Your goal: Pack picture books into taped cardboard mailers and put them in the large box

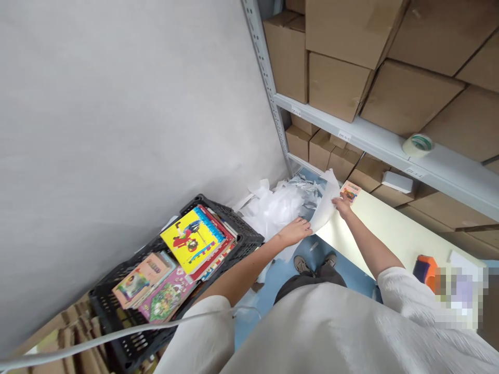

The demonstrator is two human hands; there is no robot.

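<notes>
White sheet (326,203) held between your two hands, at the end of the pale table (384,221).
Your left hand (297,231) grips its lower end, fingers closed on the edge; your right hand (342,205) pinches the side nearer the table, just beside a small orange booklet (351,192) lying there. Heap of white scraps (276,205) by the wall; black crate (136,337) of books to your left; tape roll (418,145) on the shelf (374,136).

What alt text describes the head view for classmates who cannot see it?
A person's left hand and right hand hold a thin white sheet by a pale table, near white scraps, a black plastic crate of books and shelved cardboard boxes.
</notes>
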